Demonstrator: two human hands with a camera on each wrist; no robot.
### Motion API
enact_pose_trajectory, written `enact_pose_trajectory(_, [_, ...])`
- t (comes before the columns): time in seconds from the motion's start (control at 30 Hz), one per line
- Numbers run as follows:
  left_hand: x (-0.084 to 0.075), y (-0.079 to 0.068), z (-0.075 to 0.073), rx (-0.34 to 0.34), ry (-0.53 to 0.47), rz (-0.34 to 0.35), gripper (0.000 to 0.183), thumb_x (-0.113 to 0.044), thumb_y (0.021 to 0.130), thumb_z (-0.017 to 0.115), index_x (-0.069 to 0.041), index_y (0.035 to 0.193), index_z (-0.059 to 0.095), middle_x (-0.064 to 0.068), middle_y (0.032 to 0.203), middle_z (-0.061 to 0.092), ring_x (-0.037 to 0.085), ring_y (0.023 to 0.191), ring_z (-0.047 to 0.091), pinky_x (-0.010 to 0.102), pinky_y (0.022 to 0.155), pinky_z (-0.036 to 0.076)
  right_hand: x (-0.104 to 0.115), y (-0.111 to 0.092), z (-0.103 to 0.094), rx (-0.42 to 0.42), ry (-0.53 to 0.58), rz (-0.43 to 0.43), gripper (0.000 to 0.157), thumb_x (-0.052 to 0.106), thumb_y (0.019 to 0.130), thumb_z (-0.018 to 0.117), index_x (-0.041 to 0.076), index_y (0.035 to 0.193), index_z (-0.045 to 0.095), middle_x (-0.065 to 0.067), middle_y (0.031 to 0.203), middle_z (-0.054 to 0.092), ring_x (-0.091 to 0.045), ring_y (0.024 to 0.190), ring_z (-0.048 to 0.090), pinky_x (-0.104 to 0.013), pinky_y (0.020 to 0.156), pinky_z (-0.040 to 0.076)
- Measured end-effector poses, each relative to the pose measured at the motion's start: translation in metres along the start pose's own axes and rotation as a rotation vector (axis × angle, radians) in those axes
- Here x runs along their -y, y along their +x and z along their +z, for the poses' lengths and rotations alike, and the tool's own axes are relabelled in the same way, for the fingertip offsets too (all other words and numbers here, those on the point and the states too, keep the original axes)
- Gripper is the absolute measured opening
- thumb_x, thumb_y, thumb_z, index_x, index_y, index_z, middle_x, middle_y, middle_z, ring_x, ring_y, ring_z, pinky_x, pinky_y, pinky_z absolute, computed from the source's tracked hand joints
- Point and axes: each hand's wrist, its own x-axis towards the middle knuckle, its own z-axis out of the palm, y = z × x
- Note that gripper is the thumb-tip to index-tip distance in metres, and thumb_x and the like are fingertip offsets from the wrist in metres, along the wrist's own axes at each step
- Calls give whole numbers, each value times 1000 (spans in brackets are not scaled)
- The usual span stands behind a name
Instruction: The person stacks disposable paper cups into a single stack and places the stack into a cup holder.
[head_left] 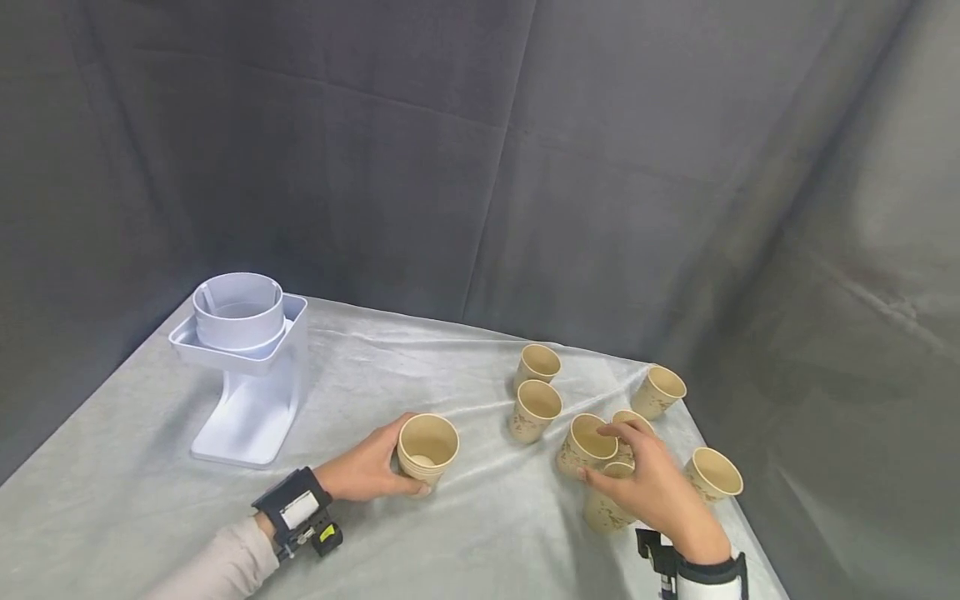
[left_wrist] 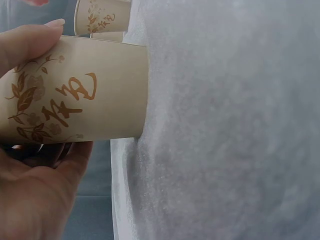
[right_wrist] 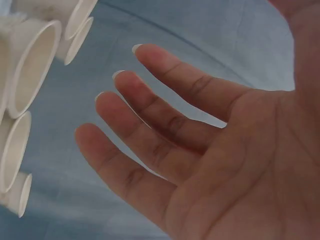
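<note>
Hand, L (head_left: 363, 468), curled round cup stack (head_left: 429, 435), upright, base at or just above pale cloth (head_left: 465, 550). R hand (head_left: 660, 492) well right of stack, fingers loosely spread, nothing gripped; over close-set cup trio (head_left: 573, 461), contact w/ rims: can't tell. Farther out: cup pair (head_left: 532, 423) behind & right of stack; 2 more cups (head_left: 714, 472) far right of stack. White stand (head_left: 251, 417) w/ round tub (head_left: 240, 327) on top, left of stack. Grey curtain (head_left: 360, 183) behind stack.

Bare bench (head_left: 408, 358) offers passage at twelve o'clock from the held cup (head_left: 429, 440); white stand (head_left: 266, 392) blocks ten, upright cups (head_left: 528, 423) two to three.
</note>
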Motion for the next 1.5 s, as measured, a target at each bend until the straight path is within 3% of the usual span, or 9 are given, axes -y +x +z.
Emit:
enact_pose_trajectory(0.17, [0, -1, 0, 7, 11, -14, 77, -22, 65, 81, -17, 130, 41, 1, 119, 55, 19, 112, 50, 44, 101, 37, -15, -15, -1, -6, 14, 65, 56, 43, 69, 76, 10, 110, 58, -5, 113, 55, -23, 102, 52, -45, 84, 45])
enact_pose_trajectory(0.5, [0, 0, -1, 5, 26, -14, 77, -23, 65, 81, -19, 129, 40, -3, 118, 55, 16, 111, 50, 41, 100, 37, -36, -27, 0, 10, -43, 103, 67, 45, 62, 79, 4, 111, 59, -12, 108, 57, -28, 101, 52, -47, 83, 44])
enact_pose_trajectory(0.7, [0, -1, -1, 2, 31, -32, 77, -21, 64, 81, -20, 130, 40, -5, 118, 55, 13, 111, 50, 39, 100, 37, -43, -29, 7, 39, -53, 129, 67, 42, 61, 80, 3, 111, 59, -15, 108, 57, -32, 101, 52, -49, 84, 44])
enact_pose_trajectory(1.2, [-3, 1, -1, 5, 9, -19, 77, -20, 65, 81, -15, 130, 41, 3, 119, 55, 21, 111, 50, 44, 100, 37, -54, -25, 16, 54, -17, 122, 64, 34, 59, 82, 2, 108, 59, -14, 105, 59, -28, 90, 55, -44, 76, 46])
enact_pose_trajectory(1.5, [-2, 0, 0, 1, 23, -24, 76, -20, 65, 81, -16, 130, 41, 1, 119, 55, 19, 111, 50, 43, 100, 37, -57, -26, 18, 79, -19, 146, 67, 35, 58, 83, 2, 112, 59, -17, 107, 56, -28, 91, 54, -45, 75, 46])
